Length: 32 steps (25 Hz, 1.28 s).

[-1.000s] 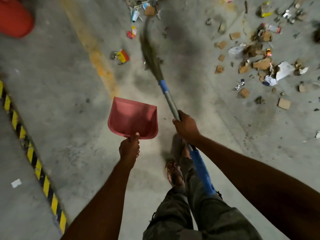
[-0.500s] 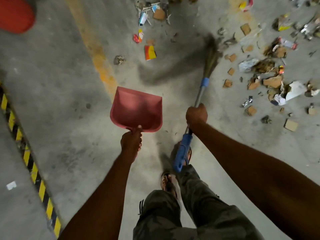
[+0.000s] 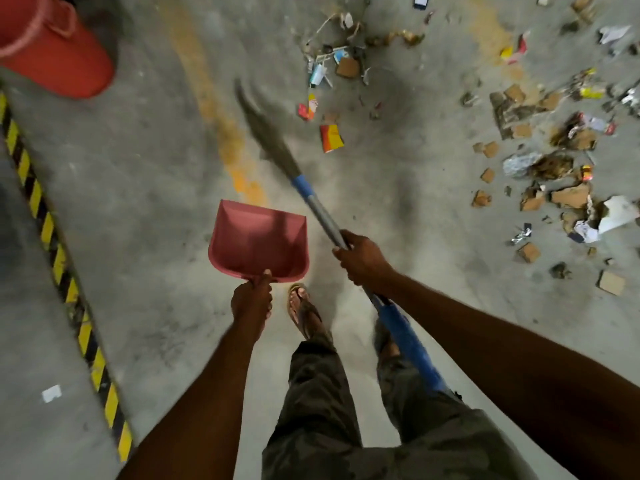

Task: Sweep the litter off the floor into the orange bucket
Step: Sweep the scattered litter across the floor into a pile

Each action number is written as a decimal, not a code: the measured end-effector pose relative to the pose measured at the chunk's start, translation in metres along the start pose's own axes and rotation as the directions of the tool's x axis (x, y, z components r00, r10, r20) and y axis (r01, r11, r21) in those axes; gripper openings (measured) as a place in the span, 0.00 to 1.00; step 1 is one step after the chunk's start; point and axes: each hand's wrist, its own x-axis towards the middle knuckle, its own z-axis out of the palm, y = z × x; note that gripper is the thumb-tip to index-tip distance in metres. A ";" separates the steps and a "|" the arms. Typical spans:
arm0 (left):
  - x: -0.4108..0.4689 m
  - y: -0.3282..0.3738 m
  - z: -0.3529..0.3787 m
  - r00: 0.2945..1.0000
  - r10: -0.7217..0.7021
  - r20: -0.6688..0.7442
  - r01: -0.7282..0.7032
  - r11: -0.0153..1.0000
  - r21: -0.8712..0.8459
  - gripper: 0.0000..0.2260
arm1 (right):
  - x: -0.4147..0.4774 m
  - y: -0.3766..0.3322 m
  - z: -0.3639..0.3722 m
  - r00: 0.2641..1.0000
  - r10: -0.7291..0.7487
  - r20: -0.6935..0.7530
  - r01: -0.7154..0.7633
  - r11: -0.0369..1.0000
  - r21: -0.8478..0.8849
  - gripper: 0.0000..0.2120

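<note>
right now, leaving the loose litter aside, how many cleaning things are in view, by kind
orange bucket: 1
pink dustpan: 1, gripped by the left hand
broom: 1, gripped by the right hand
total: 3

Yellow/black hazard stripe [image 3: 57,261] runs diag. down the left side. Faded yellow paint line [image 3: 221,123] slants thru top centre, worn & patchy. Olive trousers [image 3: 318,393] at bottom; sandal [image 3: 304,311] on fwd foot, toes showing.
</note>
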 end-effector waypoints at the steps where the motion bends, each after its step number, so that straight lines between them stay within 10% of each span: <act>1: 0.013 -0.002 -0.016 1.000 -0.020 -0.005 0.020 1.000 0.004 0.20 | 0.012 -0.013 0.017 0.998 0.014 0.067 -0.012 0.999 -0.037 0.18; 6: 0.074 -0.002 -0.084 0.997 -0.049 -0.063 0.050 0.999 0.020 0.20 | 0.081 -0.049 0.080 0.971 0.188 0.146 -0.186 0.982 -0.025 0.09; 10: 0.101 0.020 -0.077 0.999 -0.041 0.031 0.041 0.999 0.013 0.19 | 0.118 -0.039 0.074 0.879 0.454 -0.147 -0.388 0.859 0.333 0.08; 17: 0.111 0.074 -0.030 0.979 0.060 0.195 -0.077 0.994 0.080 0.20 | 0.090 -0.063 0.038 0.737 0.337 -0.586 -0.208 0.938 0.278 0.18; 26: 0.136 0.073 -0.080 0.999 0.012 0.046 -0.017 0.994 0.105 0.22 | 0.073 -0.103 0.109 0.995 -0.004 -0.105 -0.006 0.995 -0.103 0.17; 32: 0.154 0.034 -0.149 0.996 -0.063 -0.058 0.070 0.989 0.133 0.24 | 0.132 -0.132 0.134 0.961 0.272 0.047 -0.268 0.960 -0.083 0.12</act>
